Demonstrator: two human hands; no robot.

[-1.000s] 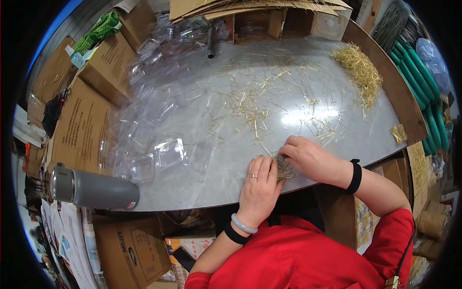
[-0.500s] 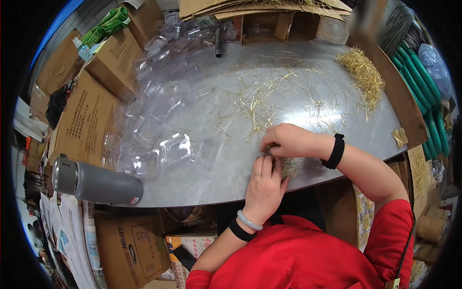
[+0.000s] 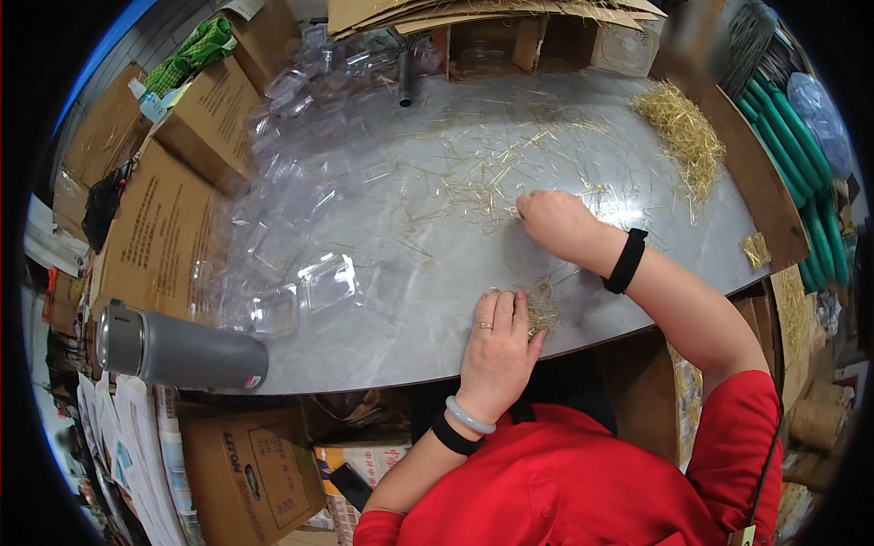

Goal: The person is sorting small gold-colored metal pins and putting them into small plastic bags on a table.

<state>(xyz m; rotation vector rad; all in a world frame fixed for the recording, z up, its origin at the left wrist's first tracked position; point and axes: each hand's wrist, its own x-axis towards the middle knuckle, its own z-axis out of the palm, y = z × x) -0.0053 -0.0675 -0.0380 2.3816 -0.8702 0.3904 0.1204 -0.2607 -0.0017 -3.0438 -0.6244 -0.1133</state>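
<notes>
My left hand (image 3: 497,344) rests at the near edge of the grey table, its fingers together over a small bundle of gold wire hooks (image 3: 544,311). The bundle sticks out beside the fingertips and thumb; part of it is hidden under the hand. Farther up the table, my right hand (image 3: 557,223) is closed in a pinch at the edge of the scattered gold wire hooks (image 3: 482,187). What its fingertips hold, if anything, is too small to make out.
Clear plastic boxes (image 3: 328,278) cover the table's left side. A grey bottle (image 3: 196,348) lies at the near left corner. A heap of gold wire (image 3: 683,136) sits far right, beside a wooden side board (image 3: 756,196). A dark tube (image 3: 405,77) lies at the back.
My right hand has left the bundle beside my left hand and moved up and away to the scattered hooks. My left hand stays in nearly the same place, and more of the bundle shows.
</notes>
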